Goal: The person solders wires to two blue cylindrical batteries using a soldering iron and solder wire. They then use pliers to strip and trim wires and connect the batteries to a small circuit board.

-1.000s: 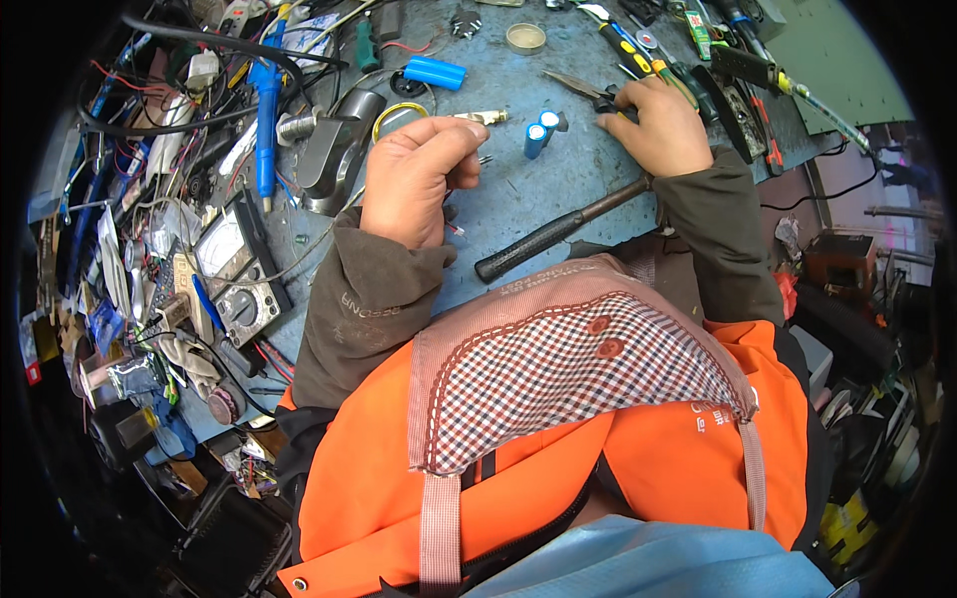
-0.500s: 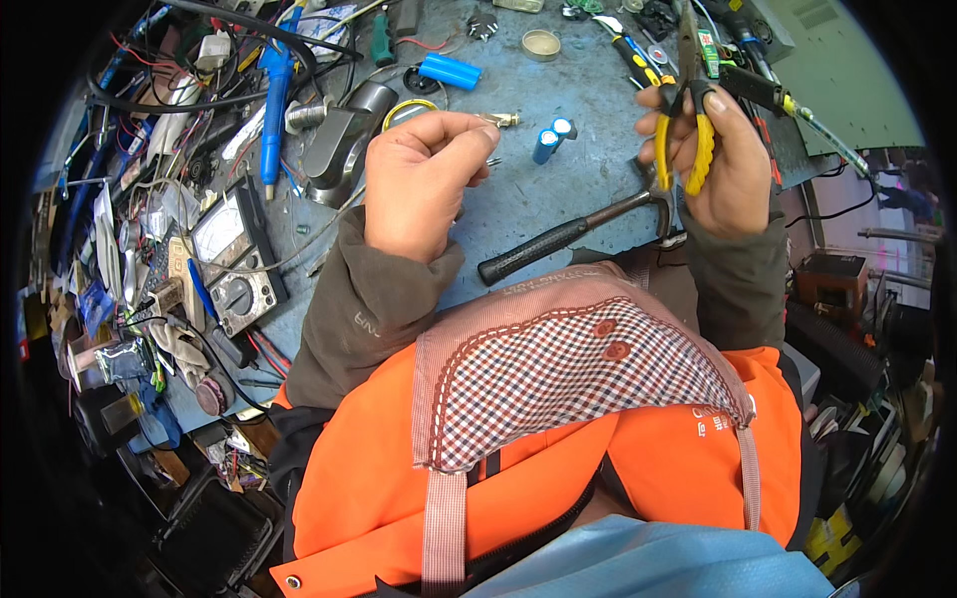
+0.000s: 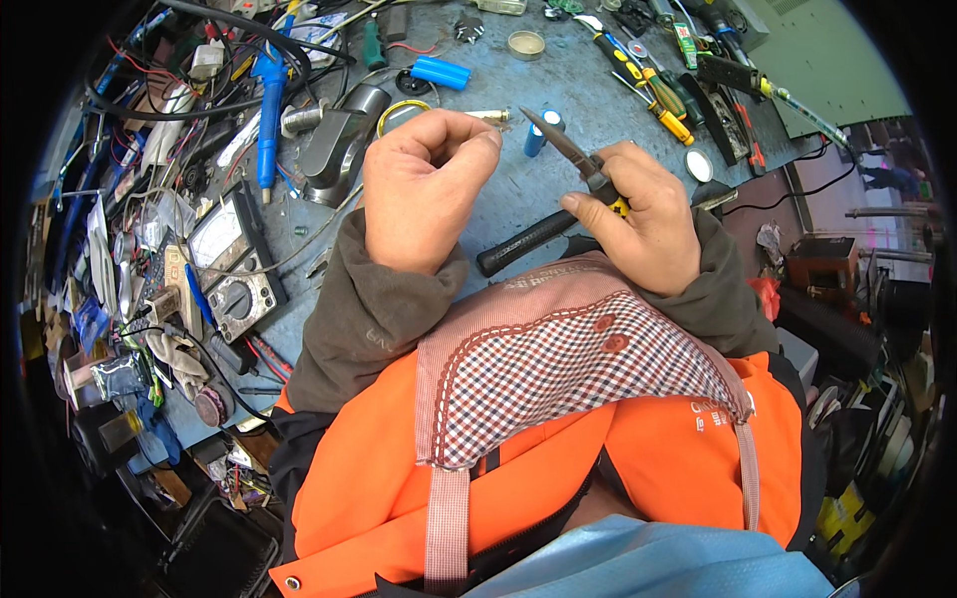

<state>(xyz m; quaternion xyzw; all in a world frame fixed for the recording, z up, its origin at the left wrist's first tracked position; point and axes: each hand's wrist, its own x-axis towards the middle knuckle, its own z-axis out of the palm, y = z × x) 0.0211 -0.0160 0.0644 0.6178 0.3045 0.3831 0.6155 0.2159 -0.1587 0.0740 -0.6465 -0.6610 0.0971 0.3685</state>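
My left hand [image 3: 424,189] is closed in a pinch over the workbench, thumb against forefinger; whatever sits between the fingertips is too small or hidden to make out. In my right hand [image 3: 646,214] is a pair of pliers [image 3: 564,146], its dark jaws pointing up and left toward the left hand. Only a bit of its yellow handles shows under the fingers. Just behind the jaws stand blue cylindrical cells [image 3: 536,138], partly covered by them. A small brass-coloured metal piece [image 3: 490,115] lies beyond the left fingertips. Below the pliers lies a hammer [image 3: 520,243], its head mostly hidden by my right hand.
Another blue cylinder [image 3: 441,72] lies farther back near a round lid [image 3: 526,44]. Screwdrivers [image 3: 670,122] lie at the right beside a small round white-topped item [image 3: 699,164]. A multimeter [image 3: 235,269], a blue tool [image 3: 269,130] and tangled cables crowd the left.
My right hand has come down and left with the pliers, turning the jaws toward the left hand. The left hand stays nearly in place, still pinched.
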